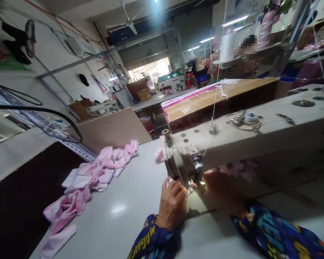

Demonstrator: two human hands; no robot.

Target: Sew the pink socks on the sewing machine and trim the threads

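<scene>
A white sewing machine spans the right side, its lit needle area and presser foot low over the table. My left hand is just left of the presser foot, fingers bent and pressed together on a small piece of pale pink fabric, mostly hidden by the hand. Beneath the machine's arm, my right hand reaches toward the needle from the right. It is in shadow, and its fingers are too blurred to make out. More pink fabric lies behind it.
A long heap of pink and white fabric pieces runs along the left edge of the white table. Behind the machine stands a cardboard box. White thread rises from the machine. Farther back are other sewing machines and people.
</scene>
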